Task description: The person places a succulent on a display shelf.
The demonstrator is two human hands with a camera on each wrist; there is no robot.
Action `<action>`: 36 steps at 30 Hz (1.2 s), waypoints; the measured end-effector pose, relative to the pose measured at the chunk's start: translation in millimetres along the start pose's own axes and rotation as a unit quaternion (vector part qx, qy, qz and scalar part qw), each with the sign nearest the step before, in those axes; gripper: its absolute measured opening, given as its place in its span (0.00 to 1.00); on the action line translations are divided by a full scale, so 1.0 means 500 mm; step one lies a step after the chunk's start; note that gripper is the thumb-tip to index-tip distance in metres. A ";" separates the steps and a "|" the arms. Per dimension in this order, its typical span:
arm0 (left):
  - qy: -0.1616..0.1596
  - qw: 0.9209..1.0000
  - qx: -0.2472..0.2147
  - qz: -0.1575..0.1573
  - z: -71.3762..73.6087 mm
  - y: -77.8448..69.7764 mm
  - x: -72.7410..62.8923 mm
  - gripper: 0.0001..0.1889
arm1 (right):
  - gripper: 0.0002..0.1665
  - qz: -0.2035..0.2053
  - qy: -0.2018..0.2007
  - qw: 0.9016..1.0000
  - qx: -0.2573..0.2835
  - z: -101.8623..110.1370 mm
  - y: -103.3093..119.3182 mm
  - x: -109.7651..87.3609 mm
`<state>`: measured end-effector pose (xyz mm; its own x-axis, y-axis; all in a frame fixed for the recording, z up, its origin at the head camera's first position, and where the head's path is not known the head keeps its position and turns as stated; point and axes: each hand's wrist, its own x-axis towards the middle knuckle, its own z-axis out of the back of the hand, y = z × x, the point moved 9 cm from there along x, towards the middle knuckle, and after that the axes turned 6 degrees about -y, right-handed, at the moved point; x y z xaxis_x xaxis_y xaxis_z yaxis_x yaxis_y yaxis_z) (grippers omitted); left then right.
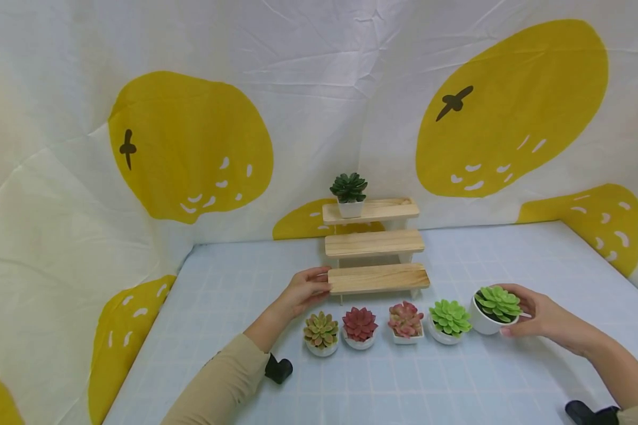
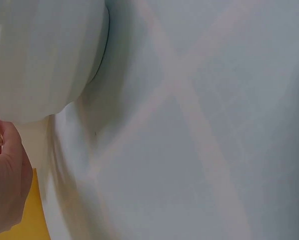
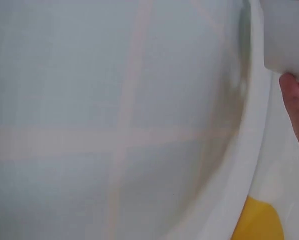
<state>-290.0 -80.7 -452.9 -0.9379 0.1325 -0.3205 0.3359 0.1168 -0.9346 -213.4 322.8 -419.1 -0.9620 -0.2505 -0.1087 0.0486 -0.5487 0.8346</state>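
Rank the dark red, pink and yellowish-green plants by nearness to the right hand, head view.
1. Pink plant, left of the right hand.
2. Dark red plant, second from left.
3. Yellowish-green plant, leftmost in the row.

High head view forward and down, wrist views close over the shared tabletop [image 1: 393,383]

Potted succulent [image 1: 349,192] at nine o'clock on the top shelf [image 1: 388,210] of a tiered stand [image 1: 374,242]; before the stand, four succulents [image 1: 360,324], seven to five o'clock; another pot [image 1: 486,321], four o'clock.
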 end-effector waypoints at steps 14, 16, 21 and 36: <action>-0.012 1.000 0.000 0.000 0.002 -0.003 0.000 0.26 | 0.43 -0.003 -0.023 0.999 -0.035 0.013 0.027 0.009; -0.013 1.000 0.000 0.000 0.003 -0.003 0.000 0.25 | 0.44 -0.004 -0.026 0.999 -0.041 0.014 0.031 0.012; -0.011 1.000 0.000 -0.002 0.002 -0.003 0.000 0.25 | 0.45 -0.015 -0.032 0.999 -0.033 0.017 0.043 0.015; -0.013 1.000 0.005 0.002 0.004 0.001 0.003 0.25 | 0.50 -0.035 -0.042 0.998 -0.011 0.039 0.070 0.029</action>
<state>-291.3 -82.2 -453.9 -0.9386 0.1078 -0.3276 0.3385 0.1055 -0.9350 -230.9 315.3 -381.0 -0.9823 -0.1443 -0.1197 -0.0141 -0.5797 0.8147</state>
